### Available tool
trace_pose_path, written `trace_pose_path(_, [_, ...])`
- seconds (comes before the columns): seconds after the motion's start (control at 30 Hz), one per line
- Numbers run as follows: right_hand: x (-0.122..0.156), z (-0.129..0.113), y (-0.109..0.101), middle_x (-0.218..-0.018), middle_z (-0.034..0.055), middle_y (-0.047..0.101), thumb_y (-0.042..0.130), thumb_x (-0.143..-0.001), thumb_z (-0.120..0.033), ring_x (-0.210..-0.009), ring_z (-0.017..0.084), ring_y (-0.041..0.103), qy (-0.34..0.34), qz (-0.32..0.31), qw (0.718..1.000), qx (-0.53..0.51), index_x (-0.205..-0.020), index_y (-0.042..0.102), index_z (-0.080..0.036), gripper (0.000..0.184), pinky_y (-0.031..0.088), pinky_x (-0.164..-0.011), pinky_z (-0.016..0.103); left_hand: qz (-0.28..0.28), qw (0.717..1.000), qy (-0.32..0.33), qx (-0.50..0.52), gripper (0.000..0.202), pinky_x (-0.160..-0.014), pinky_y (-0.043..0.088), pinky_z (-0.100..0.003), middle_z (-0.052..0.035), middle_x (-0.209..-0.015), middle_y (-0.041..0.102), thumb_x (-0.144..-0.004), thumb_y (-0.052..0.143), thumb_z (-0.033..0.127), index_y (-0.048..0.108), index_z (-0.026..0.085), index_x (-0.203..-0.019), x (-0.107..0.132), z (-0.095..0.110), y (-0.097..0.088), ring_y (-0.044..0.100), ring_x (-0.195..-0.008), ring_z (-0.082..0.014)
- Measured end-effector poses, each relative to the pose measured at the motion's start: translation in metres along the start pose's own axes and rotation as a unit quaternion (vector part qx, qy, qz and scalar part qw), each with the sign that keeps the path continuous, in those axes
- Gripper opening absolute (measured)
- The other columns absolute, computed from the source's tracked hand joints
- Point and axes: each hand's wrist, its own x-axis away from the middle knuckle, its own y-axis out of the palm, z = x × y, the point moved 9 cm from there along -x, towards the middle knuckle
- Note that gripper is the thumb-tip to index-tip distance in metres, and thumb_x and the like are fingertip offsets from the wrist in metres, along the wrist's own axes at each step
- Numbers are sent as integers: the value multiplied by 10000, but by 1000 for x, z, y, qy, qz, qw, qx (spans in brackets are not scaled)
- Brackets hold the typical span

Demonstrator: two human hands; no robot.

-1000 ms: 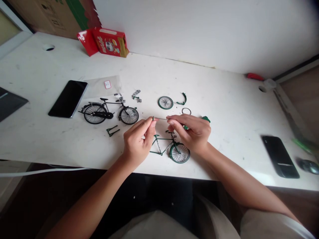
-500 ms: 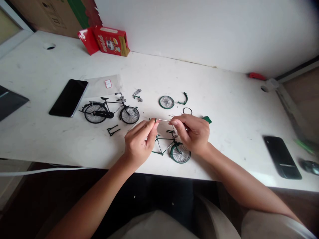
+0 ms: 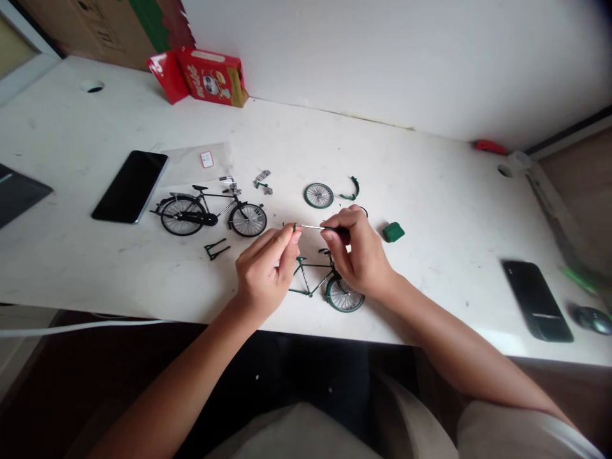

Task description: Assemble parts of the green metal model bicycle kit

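Observation:
My left hand [image 3: 262,271] is closed, pinching a small green part [image 3: 295,227] mostly hidden by the fingertips. A small screwdriver [image 3: 310,227] with a thin metal shaft and a dark handle is in my closed right hand [image 3: 361,255]; its tip meets the green part. Below my hands lies a green model bicycle frame [image 3: 310,266] with its front wheel [image 3: 345,294] fitted, partly covered by my right hand. Beyond them are a loose spoked wheel [image 3: 319,195] and a curved green mudguard [image 3: 352,190]. A green block-like piece [image 3: 393,232] sits to the right.
A black model bicycle [image 3: 210,210], a dark forked part [image 3: 217,248] and small grey parts [image 3: 262,182] lie to the left. Phones [image 3: 130,187] [image 3: 536,299] rest at either side. A red box [image 3: 215,78] stands at the back, a mouse [image 3: 593,319] at the right.
My right hand has shifted left and turned, so the screwdriver's dark handle now shows. The green block-like piece and the gap beside it are now uncovered. My left hand has barely moved.

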Motion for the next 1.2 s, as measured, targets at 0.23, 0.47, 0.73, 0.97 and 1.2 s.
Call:
trace_pose_path(0.23, [-4, -9, -7, -792, 7, 655, 621, -1046, -197, -743, 175, 484, -80, 20, 996, 45, -1138, 639, -247, 106, 446, -650, 324, -12, 999, 31, -30, 182, -716, 536, -268, -43, -777, 713, -1057, 571, 132, 723, 142, -1156, 1, 1, 3, 651, -697, -146])
trace_pose_path(0.47, [-3, -8, -6, -749, 11, 643, 504, -1094, -205, -738, 177, 473, -39, 10, 999, 21, -993, 646, -237, 177, 456, -669, 331, -14, 997, 55, -44, 175, -751, 558, -262, -69, -848, 747, -1052, 585, 117, 716, 127, -1168, 3, 4, 5, 686, -760, -152])
trace_pose_path(0.73, [4, -2, 3, -995, 37, 589, 625, -1036, -205, -804, 147, 544, 15, 5, 998, -63, -1195, 511, -243, 200, 499, -676, 303, 19, 998, 42, -32, 174, -734, 560, -255, -56, -802, 729, -1030, 602, 78, 732, 119, -1139, 1, 5, -2, 676, -726, -141])
trace_pose_path(0.97, [-1, -9, -3, -832, 13, 630, 588, -1056, -179, -785, 170, 491, -66, 15, 998, -12, -1068, 578, -238, 62, 435, -691, 324, -4, 997, 55, -48, 169, -722, 540, -260, -56, -792, 738, -1035, 604, 91, 734, 121, -1138, 2, 7, 3, 667, -719, -147])
trace_pose_path(1.2, [2, 1, 3, -764, -9, 570, 476, -1113, -254, -713, 144, 504, 17, -17, 997, -69, -1030, 589, -233, 142, 443, -661, 302, -13, 996, 66, -54, 169, -725, 532, -261, -51, -803, 734, -1035, 604, 97, 721, 133, -1150, 3, 7, 6, 664, -721, -152])
